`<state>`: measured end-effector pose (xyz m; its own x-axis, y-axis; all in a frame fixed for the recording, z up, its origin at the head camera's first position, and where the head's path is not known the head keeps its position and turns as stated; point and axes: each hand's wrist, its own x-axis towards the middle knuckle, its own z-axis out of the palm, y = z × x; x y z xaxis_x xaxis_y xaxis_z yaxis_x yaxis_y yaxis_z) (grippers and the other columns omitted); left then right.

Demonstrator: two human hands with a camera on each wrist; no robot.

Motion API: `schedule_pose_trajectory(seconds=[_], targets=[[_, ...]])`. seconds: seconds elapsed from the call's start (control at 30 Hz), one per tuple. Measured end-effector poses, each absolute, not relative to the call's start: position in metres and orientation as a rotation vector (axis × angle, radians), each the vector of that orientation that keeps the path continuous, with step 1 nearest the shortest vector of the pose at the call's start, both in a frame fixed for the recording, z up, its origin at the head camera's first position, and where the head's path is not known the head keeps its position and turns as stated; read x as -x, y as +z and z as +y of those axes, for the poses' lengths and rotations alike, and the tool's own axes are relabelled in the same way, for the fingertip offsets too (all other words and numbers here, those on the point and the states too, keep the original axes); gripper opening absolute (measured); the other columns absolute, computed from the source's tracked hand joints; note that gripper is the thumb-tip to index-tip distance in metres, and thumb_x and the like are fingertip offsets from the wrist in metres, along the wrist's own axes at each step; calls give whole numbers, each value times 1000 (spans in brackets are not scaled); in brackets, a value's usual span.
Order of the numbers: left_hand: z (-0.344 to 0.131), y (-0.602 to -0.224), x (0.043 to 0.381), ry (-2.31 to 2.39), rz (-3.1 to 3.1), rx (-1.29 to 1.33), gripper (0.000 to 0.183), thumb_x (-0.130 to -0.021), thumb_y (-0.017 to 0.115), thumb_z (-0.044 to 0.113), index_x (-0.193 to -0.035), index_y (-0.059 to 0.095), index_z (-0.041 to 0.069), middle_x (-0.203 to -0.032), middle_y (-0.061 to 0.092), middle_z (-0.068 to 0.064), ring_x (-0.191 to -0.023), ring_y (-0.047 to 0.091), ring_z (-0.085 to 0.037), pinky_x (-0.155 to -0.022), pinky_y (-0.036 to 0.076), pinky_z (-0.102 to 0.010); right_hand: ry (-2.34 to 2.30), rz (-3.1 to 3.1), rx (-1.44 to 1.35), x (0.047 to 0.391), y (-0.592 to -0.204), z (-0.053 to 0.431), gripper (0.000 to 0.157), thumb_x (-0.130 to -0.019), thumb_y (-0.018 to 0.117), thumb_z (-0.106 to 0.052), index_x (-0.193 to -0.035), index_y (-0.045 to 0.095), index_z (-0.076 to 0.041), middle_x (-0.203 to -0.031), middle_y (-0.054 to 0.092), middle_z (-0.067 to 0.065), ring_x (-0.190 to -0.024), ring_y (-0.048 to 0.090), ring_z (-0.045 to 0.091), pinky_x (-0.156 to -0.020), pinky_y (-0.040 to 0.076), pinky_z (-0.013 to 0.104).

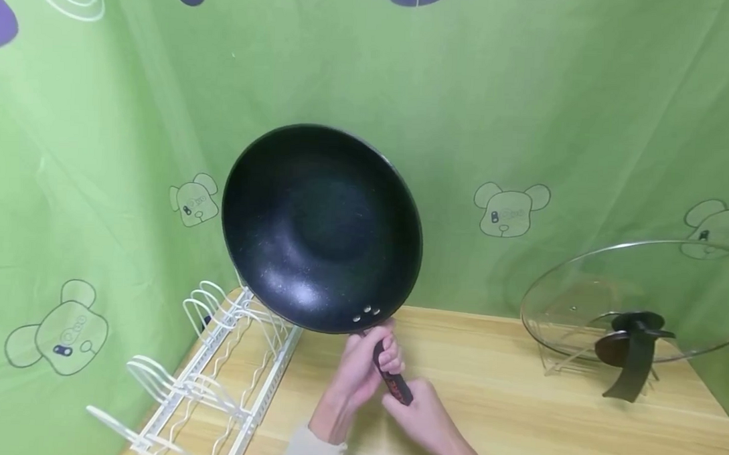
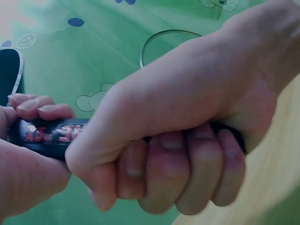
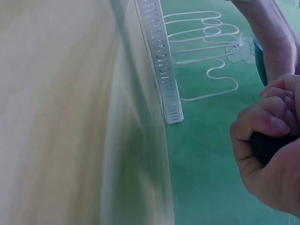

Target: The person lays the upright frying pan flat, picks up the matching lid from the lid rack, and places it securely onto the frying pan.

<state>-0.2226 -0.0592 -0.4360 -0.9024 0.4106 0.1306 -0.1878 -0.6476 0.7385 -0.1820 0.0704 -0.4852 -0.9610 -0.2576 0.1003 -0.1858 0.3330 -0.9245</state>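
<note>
A black wok [image 1: 322, 226] is held up above the table, its dark inside turned toward me and its handle pointing down to the right. My left hand [image 1: 362, 361] grips the handle [image 1: 400, 389] close to the wok, just below the rivets. Lower down, my right hand [image 1: 427, 417] wraps round the handle's end. Red lettering shows on the handle between the two hands [image 2: 37, 136] in the left wrist view. In the right wrist view the right hand's fingers [image 3: 267, 119] are curled round the black handle end.
A white wire rack [image 1: 214, 376] with upright loops stands on the wooden table [image 1: 514, 420] at the left, partly behind the wok. At the right a glass lid [image 1: 570, 281] with a black knob stands tilted in a wire stand. Green printed cloth [image 1: 465, 110] hangs behind.
</note>
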Motion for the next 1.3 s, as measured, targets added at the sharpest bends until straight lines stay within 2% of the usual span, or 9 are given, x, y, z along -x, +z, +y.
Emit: schedule_pose_trajectory(seconds=[0.33,0.57,0.67,0.77,0.97,1.1,1.3], targets=[[-57,-436,222,2472,1211,-317,26,-93,54,21,-71,44,13,-57,38,6,-47,34,-5,-50,35,-19,-1909,2262,322,174,-495,63,29,-86,60,-6,-61,46,-7,-43,40,-5,-34,32,4,-34,27,17],[-62,-435,219,2429,1219,-318,25,-94,55,26,-75,45,12,-61,39,6,-50,35,-5,-52,37,-19,-1940,2093,427,169,-494,62,32,-89,57,-8,-68,49,14,-43,42,-3,-32,36,7,-34,31,18],[-62,-435,218,2405,1204,-328,25,-95,53,26,-76,45,13,-61,38,7,-50,35,-5,-53,37,-19,-1962,2022,473,166,-495,63,32,-90,55,-7,-71,47,16,-43,42,-3,-33,36,7,-33,31,18],[-60,-435,217,2370,1171,-338,27,-96,51,26,-74,43,14,-60,36,7,-51,33,-5,-53,36,-18,-1991,1943,471,162,-495,65,28,-91,53,-6,-71,46,12,-44,40,-5,-33,34,6,-33,30,18],[-56,-435,216,2284,1140,-375,28,-98,47,25,-73,43,15,-60,34,8,-51,33,-5,-51,35,-17,-2100,1610,412,151,-495,62,23,-90,49,-8,-68,42,-8,-48,36,-9,-37,30,3,-36,23,19],[-54,-435,215,2247,1148,-410,28,-99,45,25,-73,42,16,-60,33,8,-50,34,-5,-51,36,-17,-2153,1528,395,145,-494,59,28,-89,50,-8,-63,38,-11,-48,35,-10,-39,30,3,-38,23,19],[-52,-433,213,2200,1086,-408,28,-99,43,26,-73,40,17,-61,33,9,-51,34,-5,-54,36,-19,-2157,1599,363,137,-490,62,30,-87,50,-6,-61,35,-10,-46,34,-10,-39,29,3,-38,21,19]])
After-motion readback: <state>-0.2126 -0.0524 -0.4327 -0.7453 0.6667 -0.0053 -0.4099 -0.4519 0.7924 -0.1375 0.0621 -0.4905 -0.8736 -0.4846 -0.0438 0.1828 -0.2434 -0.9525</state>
